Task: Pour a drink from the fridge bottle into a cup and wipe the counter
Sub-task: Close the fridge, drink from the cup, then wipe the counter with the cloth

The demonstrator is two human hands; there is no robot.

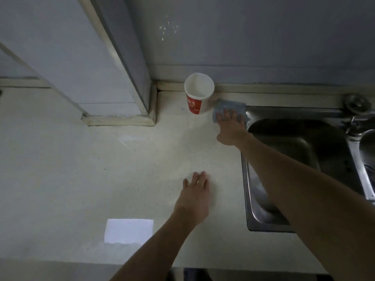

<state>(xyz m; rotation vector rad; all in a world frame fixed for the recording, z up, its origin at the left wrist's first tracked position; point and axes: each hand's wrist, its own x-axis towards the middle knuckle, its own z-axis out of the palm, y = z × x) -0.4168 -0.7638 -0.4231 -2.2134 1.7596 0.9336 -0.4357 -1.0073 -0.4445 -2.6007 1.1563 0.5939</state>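
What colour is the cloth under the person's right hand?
Light blue cloth, flat under the right hand; head view.

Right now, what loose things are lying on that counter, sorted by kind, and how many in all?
Paper cup, red and white, upright: 1
Blue cloth, under the right hand: 1
White paper sheet, near the front edge: 1
Total: 3

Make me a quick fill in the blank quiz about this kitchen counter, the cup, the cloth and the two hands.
1. The right hand presses a blue ____ flat on the counter.
2. The paper cup is white and ____.
3. The cup stands upright, just to the ____ of the blue thing.
4. The left hand rests flat on the counter, holding ____.

Missing words: cloth; red; left; nothing
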